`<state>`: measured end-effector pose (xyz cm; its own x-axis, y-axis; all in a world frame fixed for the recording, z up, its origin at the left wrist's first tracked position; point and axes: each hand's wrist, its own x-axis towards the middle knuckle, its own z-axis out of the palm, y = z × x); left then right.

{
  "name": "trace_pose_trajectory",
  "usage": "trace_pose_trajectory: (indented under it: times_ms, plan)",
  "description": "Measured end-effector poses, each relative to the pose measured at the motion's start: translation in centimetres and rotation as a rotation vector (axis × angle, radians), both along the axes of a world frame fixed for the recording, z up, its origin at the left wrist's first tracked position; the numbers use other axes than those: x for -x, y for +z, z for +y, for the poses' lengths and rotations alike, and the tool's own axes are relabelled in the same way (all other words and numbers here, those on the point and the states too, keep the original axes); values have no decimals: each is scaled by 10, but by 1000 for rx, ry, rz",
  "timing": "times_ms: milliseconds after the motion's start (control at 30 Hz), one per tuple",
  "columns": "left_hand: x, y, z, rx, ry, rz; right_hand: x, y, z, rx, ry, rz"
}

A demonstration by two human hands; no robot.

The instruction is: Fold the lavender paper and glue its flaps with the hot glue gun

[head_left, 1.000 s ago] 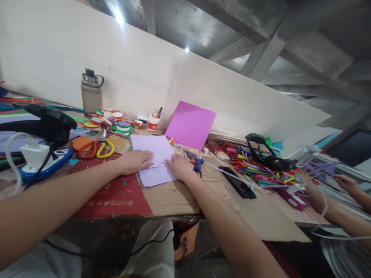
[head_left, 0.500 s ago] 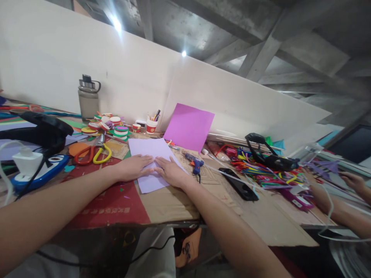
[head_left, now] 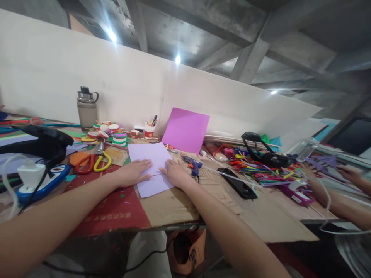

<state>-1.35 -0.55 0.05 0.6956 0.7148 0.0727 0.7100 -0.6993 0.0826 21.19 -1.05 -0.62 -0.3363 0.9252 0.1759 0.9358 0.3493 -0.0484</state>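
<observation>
A light purple sheet of paper lies on the cardboard-covered table in front of me, with a line like a fold or edge running across it between my hands. My left hand rests flat on its left part, fingers stretched out. On the right side of the sheet lies my right hand, also flat, its fingers partly tucked out of sight. Just right of that hand is a blue glue gun. Scissors with a red and a yellow handle lie beyond my left forearm.
A bright purple sheet leans on the white board behind. A water bottle, a pen cup, a black phone and colourful pipe cleaners surround the work area. At the right, another person's hand holds purple pieces.
My hands have moved apart on the light purple sheet, the left one to the left and the right one to the right. The cross line between them now shows. The view has shifted slightly.
</observation>
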Motion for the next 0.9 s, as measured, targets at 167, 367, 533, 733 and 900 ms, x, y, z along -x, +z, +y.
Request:
trace_pose_trajectory:
  times_ms: [167, 367, 533, 733, 900]
  plan:
    - [5, 10, 3, 45, 6, -94, 8, 14, -15, -33, 28, -62]
    - [26, 35, 12, 302, 40, -143, 7, 28, -22, -58, 129, 79]
    - [29, 25, 13, 157, 102, -100, 5, 24, -22, -46, 257, 237]
    - [9, 0, 9, 5, 77, 12, 13, 15, -30, -47, 433, 249]
    - [-1, -2, 4, -27, 173, 58, 11, 18, -31, -6, 327, 194]
